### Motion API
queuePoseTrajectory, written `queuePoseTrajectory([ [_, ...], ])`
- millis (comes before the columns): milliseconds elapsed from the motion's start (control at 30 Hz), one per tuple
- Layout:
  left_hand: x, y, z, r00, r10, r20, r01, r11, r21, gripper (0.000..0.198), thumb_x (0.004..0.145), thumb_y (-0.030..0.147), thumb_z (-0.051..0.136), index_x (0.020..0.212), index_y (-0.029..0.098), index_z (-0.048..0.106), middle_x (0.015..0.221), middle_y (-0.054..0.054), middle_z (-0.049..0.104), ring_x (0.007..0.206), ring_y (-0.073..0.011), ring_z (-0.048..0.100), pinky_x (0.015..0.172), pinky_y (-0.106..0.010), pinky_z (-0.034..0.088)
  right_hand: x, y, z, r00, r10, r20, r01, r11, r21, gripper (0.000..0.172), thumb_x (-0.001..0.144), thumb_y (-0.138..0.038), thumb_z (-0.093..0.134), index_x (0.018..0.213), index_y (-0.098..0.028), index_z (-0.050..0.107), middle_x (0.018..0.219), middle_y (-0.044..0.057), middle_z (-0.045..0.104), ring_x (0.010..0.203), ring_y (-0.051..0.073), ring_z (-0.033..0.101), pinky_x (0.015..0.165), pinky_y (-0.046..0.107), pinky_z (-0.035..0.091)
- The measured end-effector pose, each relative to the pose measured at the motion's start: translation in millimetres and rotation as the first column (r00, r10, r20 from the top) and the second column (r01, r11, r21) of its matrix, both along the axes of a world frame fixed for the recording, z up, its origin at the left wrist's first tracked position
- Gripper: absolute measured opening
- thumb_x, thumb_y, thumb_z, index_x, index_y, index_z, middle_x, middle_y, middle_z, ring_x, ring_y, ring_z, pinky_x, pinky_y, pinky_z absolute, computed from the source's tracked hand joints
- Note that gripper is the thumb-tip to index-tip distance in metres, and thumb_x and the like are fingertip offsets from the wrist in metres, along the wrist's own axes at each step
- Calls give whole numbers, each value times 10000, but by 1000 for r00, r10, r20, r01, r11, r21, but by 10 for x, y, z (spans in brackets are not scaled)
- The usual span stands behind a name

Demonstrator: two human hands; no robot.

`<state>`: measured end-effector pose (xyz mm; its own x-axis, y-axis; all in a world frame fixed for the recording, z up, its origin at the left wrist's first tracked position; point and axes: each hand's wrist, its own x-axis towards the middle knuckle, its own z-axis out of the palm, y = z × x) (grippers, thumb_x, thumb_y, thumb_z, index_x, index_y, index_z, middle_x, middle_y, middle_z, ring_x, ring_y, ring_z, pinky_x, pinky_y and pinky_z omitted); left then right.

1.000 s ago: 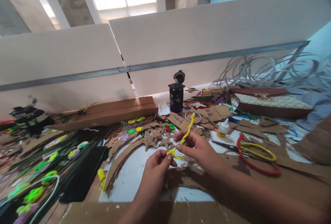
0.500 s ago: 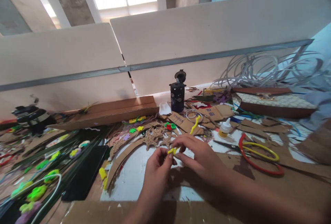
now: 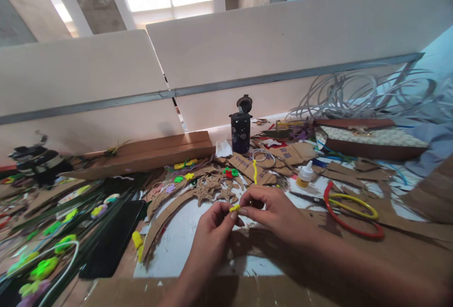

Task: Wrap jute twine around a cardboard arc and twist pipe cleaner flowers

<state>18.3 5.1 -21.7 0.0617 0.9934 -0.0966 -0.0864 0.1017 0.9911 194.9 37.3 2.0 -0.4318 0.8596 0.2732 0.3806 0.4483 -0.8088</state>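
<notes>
A yellow pipe cleaner is pinched between both my hands, its bent part bunched at the fingertips and a free end sticking up behind my right hand. My left hand grips the bunched part between thumb and fingers. From the other side, my right hand presses thumb and forefinger on the same spot. Just beyond the fingers lie twine-wrapped stars and a curved cardboard strip. Scissors with red and yellow handles rest to the right, near a small glue bottle.
A black bottle with its lid up stands at the back. Behind it runs a white panel. At right are a handbag and coiled tubing. A dark flat panel and pipe-cleaner flowers lie left.
The free end of the yellow pipe cleaner has swung left and now stands more upright. The bunched part looks more compact between my fingertips. The whole view has shifted slightly.
</notes>
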Motion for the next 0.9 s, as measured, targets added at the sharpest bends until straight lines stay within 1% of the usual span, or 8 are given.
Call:
queuePoseTrajectory([
  [133,-37,21,28,998,-34,-48,36,998,41,287,719,425,805,730,179,656,691,-22,642,633,-143,536,591,-249,385,20,24,9,999,12,34,-12,1000,17,88,868,-159,666,800,-192,709,785,-9,690,772,164,625,697,260,415],
  [333,-41,36,19,995,-46,-93,53,996,68,218,762,365,756,712,190,638,673,-16,622,618,-141,520,587,-253,377,65,72,5,994,70,83,-74,996,48,76,882,-197,673,836,-210,732,802,-4,719,781,170,645,710,270,429],
  [400,-41,38,-9,992,-44,-120,54,995,78,190,776,343,740,735,190,636,685,-9,618,631,-143,525,600,-251,383,62,58,12,993,57,102,-62,997,54,85,881,-184,674,830,-211,735,796,-9,716,776,165,645,709,268,425],
  [500,-47,36,-42,979,-37,-203,60,992,109,146,799,313,712,770,189,641,695,2,616,643,-146,529,609,-247,385,44,23,24,992,32,123,-35,999,24,82,873,-181,683,813,-203,735,773,-11,705,749,159,638,682,259,412],
  [633,-48,21,-29,958,-36,-285,76,988,132,107,825,271,666,766,186,640,699,-2,630,653,-151,538,615,-247,388,31,-4,37,989,9,146,-13,1000,23,98,872,-214,696,781,-194,725,740,-11,690,724,160,622,656,258,395],
  [733,-39,7,5,962,-44,-268,78,990,121,106,830,262,651,761,183,637,704,-8,636,659,-151,540,613,-246,392,36,-1,49,987,23,162,-27,999,27,100,880,-212,684,794,-190,729,758,-4,699,733,164,627,674,266,404],
  [833,-23,4,12,982,-52,-180,67,994,83,133,805,274,675,728,178,625,670,-1,612,629,-139,517,591,-241,381,42,9,57,988,44,146,-48,998,26,91,879,-171,659,857,-201,742,820,0,724,787,169,646,716,269,422],
  [900,-14,11,-14,994,-51,-100,56,997,48,149,779,280,701,712,176,618,644,8,591,605,-128,497,578,-236,370,41,13,55,990,51,128,-55,998,24,121,871,-137,643,891,-208,740,851,-5,730,816,167,649,725,261,424],
])
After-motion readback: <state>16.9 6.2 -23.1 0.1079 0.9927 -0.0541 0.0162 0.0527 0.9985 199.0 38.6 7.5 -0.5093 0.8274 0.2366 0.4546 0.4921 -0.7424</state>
